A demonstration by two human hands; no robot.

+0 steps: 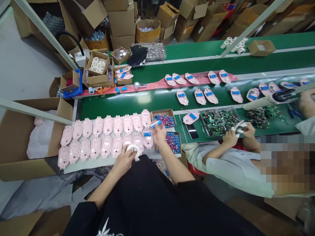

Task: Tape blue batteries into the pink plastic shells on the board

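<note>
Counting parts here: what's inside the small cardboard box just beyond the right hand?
A loose heap of blue cells with red wires fills the cardboard box; anything under the top layer, and the box's floor, is covered and cannot be seen.

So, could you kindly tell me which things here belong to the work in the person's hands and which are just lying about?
In use:
left hand, holding a white tape roll
right hand, holding a blue-wrapped part
pink plastic shells
cardboard tray of blue wired parts

Lying about:
black smartphone
rubber bands

Rows of pink plastic housings (199, 96) lie on a green assembly-line bench (147, 101).
</note>
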